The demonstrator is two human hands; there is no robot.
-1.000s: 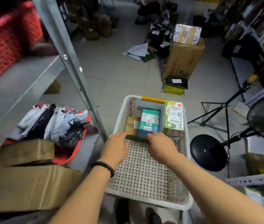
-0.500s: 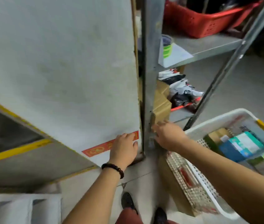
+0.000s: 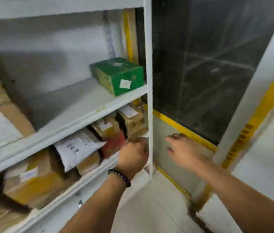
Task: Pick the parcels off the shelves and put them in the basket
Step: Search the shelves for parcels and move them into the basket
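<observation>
head view: picking step, at the reach. left hand (image 3: 133, 157) is just left of the white metal shelf post (image 3: 149, 98), fingers curled below the small brown cardboard parcel with a white label (image 3: 131, 121); whether they grip it cannot be told, blurred. right hand (image 3: 183, 152) hangs right of the post, fingers loosely spread, holding nothing. basket not in view. next, judged: grip the parcel, draw it clear of the post.

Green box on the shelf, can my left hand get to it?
Probably yes. The green box sits at the front of its shelf, nothing before it, just above your left hand.
</observation>
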